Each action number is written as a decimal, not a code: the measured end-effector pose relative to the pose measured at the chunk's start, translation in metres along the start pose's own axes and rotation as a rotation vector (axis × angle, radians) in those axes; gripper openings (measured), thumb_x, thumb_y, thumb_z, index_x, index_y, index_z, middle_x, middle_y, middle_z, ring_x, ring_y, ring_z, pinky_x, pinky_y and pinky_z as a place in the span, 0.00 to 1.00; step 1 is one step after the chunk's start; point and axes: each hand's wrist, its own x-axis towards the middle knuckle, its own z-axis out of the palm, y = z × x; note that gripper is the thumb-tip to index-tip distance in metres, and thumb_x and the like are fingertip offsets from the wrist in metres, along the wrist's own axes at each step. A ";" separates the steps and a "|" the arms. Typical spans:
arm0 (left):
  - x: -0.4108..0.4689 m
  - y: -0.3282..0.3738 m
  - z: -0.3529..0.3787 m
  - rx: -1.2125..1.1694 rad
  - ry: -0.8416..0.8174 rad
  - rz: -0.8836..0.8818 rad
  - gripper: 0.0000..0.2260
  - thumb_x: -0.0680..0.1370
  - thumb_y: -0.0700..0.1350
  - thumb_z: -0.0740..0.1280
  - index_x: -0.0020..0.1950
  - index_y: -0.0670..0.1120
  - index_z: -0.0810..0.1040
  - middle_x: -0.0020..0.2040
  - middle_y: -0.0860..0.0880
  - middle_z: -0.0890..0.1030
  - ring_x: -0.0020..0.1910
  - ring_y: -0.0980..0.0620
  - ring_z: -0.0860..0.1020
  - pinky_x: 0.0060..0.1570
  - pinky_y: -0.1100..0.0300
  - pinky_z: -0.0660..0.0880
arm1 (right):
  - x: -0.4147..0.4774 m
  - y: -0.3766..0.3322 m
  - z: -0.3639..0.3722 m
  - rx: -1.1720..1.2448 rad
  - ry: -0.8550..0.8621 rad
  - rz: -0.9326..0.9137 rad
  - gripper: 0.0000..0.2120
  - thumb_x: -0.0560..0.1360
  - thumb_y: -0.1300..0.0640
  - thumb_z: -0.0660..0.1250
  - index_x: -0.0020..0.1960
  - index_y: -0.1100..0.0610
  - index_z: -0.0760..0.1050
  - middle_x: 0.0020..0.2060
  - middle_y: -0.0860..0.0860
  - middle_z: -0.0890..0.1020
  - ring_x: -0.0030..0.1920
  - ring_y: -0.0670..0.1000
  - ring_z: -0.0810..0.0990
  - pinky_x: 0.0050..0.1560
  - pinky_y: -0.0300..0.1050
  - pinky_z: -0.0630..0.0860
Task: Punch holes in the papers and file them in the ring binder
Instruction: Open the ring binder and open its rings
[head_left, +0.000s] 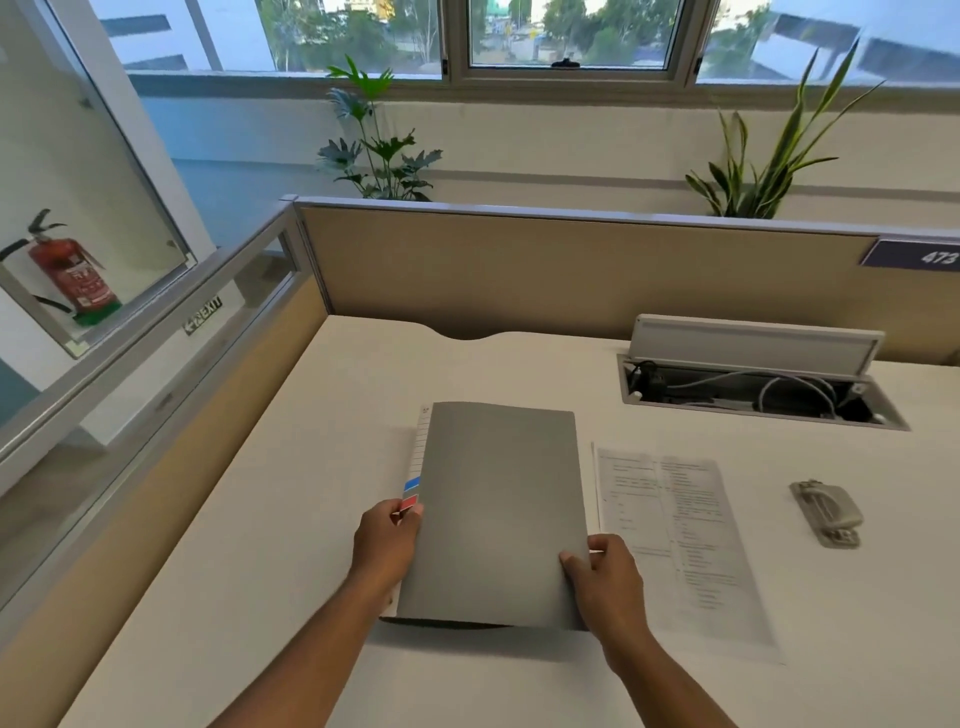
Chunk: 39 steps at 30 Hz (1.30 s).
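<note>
- Binder (501, 512), grey and closed, lies mid-tabletop (311, 519); left hand (387, 540) pinches its tabbed edge, right hand (605, 577) grips the near right corner.
- Papers (685, 540) lie just right of it, unpunched by the look; hole punch (826, 513) sits farther right, untouched.
- Likely step: opening the cover, then fetching the sheets.

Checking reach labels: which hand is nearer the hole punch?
Right. The right hand grips the grey binder's right edge, with the papers between it and the hole punch. The left hand holds the binder's left edge, farther away.
</note>
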 end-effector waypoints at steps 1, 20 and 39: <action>-0.003 0.000 0.006 0.004 -0.010 0.003 0.13 0.84 0.50 0.66 0.47 0.43 0.83 0.44 0.43 0.85 0.46 0.39 0.83 0.43 0.53 0.74 | -0.001 0.005 -0.006 -0.006 0.011 0.003 0.12 0.80 0.53 0.70 0.60 0.52 0.71 0.50 0.49 0.80 0.51 0.51 0.80 0.55 0.54 0.80; -0.055 -0.007 0.044 1.102 -0.203 0.894 0.51 0.64 0.81 0.60 0.79 0.50 0.73 0.82 0.41 0.70 0.82 0.38 0.62 0.77 0.42 0.52 | 0.007 0.029 -0.029 -0.198 0.063 -0.041 0.11 0.80 0.59 0.64 0.62 0.56 0.77 0.56 0.51 0.81 0.56 0.53 0.79 0.61 0.50 0.77; -0.086 -0.023 0.030 0.291 -0.092 0.915 0.36 0.75 0.43 0.73 0.82 0.51 0.66 0.84 0.59 0.62 0.84 0.54 0.61 0.83 0.53 0.57 | -0.010 0.032 -0.006 -0.055 -0.100 -0.321 0.15 0.85 0.57 0.61 0.62 0.41 0.80 0.54 0.36 0.85 0.55 0.40 0.83 0.60 0.45 0.81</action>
